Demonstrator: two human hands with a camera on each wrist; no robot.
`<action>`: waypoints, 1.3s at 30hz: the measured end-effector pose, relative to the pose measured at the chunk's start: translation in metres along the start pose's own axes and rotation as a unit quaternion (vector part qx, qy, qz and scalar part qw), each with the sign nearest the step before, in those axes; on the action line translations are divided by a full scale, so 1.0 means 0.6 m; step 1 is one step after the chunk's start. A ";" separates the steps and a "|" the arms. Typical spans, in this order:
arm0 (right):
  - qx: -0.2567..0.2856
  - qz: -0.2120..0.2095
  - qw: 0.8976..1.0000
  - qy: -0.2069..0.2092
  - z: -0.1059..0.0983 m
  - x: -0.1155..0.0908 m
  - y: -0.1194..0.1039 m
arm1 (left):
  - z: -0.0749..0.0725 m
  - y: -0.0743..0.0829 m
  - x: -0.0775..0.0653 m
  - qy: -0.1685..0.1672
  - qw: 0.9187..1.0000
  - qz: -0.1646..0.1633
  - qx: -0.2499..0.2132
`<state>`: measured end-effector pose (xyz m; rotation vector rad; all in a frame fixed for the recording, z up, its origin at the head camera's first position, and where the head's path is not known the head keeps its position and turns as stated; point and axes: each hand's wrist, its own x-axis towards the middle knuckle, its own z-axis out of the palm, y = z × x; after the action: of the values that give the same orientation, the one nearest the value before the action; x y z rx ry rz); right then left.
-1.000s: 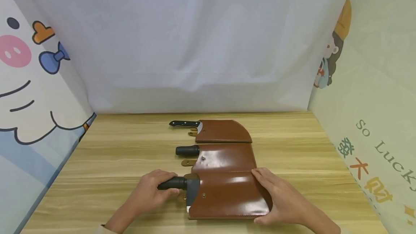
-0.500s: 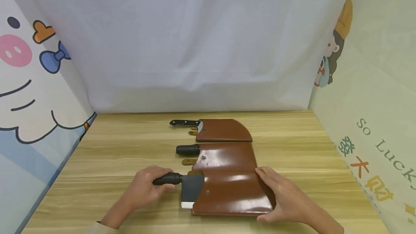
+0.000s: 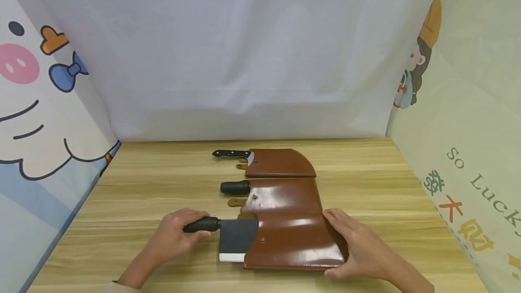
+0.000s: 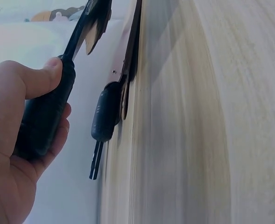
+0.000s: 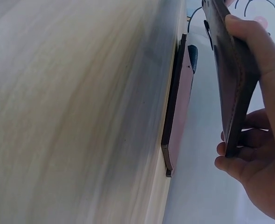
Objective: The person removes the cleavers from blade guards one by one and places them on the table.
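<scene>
In the head view my left hand (image 3: 176, 234) grips the black handle of a cleaver (image 3: 237, 236). Part of its dark blade, with a bright edge strip, shows outside a brown leather sheath (image 3: 299, 243); the rest is hidden inside. My right hand (image 3: 360, 248) holds the sheath by its far right end, thumb at the near corner and fingers along the other side. The left wrist view shows the handle (image 4: 46, 107) wrapped by fingers and thumb. In the right wrist view the sheath (image 5: 233, 79) is held up off the table.
Behind lies a second sheathed knife (image 3: 282, 196) with a black handle, partly overlapped by the held sheath. Farther back is a third sheathed knife (image 3: 280, 163) with a riveted handle. All are over a wood-grain table (image 3: 163, 180), with a white cloth (image 3: 252, 58) behind.
My left hand has moved left, drawing more of the cleaver's blade out of the sheath. The right hand and sheath have shifted slightly right.
</scene>
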<state>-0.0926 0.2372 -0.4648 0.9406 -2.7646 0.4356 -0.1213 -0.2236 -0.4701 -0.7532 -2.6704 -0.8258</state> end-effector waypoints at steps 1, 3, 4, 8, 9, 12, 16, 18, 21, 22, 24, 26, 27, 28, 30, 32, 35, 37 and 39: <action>0.002 0.000 1.000 0.001 -0.001 0.000 0.000 | -0.001 -0.002 -0.001 0.001 1.000 0.001 0.002; 0.004 -0.001 1.000 0.001 -0.002 -0.001 0.002 | -0.004 -0.005 -0.001 0.003 1.000 0.004 0.004; 0.005 -0.001 1.000 0.001 -0.003 -0.002 0.002 | -0.006 -0.007 -0.001 0.004 1.000 0.005 0.003; 0.006 -0.002 1.000 0.002 -0.006 -0.003 0.004 | -0.010 -0.011 -0.001 -0.002 1.000 0.002 0.004; 0.006 -0.002 1.000 0.002 -0.006 -0.003 0.004 | -0.011 -0.011 -0.001 -0.003 1.000 0.002 0.004; 0.005 -0.001 1.000 0.001 -0.008 -0.003 0.005 | -0.014 -0.012 0.000 0.000 1.000 0.009 0.009; 0.005 0.006 1.000 0.001 -0.012 -0.005 0.008 | -0.018 -0.017 0.002 0.013 1.000 0.025 0.014; 0.005 0.006 1.000 0.003 -0.014 -0.006 0.011 | -0.020 -0.020 0.003 0.012 1.000 0.021 0.012; 0.004 0.002 1.000 0.007 -0.015 -0.007 0.014 | -0.023 -0.023 0.002 0.007 1.000 0.010 0.008; 0.004 0.001 1.000 0.008 -0.014 -0.008 0.015 | -0.024 -0.023 0.002 0.003 1.000 0.006 0.006; 0.006 0.001 1.000 0.007 -0.015 -0.009 0.017 | -0.025 -0.023 0.001 -0.001 1.000 0.003 0.005; 0.008 0.001 1.000 0.006 -0.015 -0.010 0.018 | -0.027 -0.023 -0.001 -0.002 1.000 0.000 0.005; 0.010 0.002 1.000 0.005 -0.016 -0.010 0.019 | -0.028 -0.023 -0.002 -0.003 1.000 -0.003 0.005; 0.011 0.003 1.000 0.004 -0.017 -0.010 0.019 | -0.029 -0.024 -0.002 -0.004 1.000 -0.006 0.005; 0.013 0.003 1.000 0.002 -0.018 -0.011 0.020 | -0.031 -0.026 -0.004 -0.003 1.000 -0.010 0.007; 0.014 0.003 1.000 0.002 -0.019 -0.012 0.022 | -0.033 -0.028 -0.006 -0.001 1.000 -0.011 0.008; 0.015 0.001 1.000 0.001 -0.019 -0.015 0.025 | -0.036 -0.032 -0.011 0.004 1.000 -0.007 0.011; 0.016 -0.001 1.000 -0.001 -0.020 -0.017 0.027 | -0.039 -0.035 -0.014 0.008 1.000 -0.007 0.008; 0.019 0.000 1.000 -0.004 -0.021 -0.019 0.030 | -0.041 -0.036 -0.017 0.009 1.000 -0.008 0.006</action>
<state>-0.0936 0.2611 -0.4601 0.9519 -2.7723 0.4882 -0.1228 -0.2576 -0.4637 -0.7194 -2.6655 -0.8167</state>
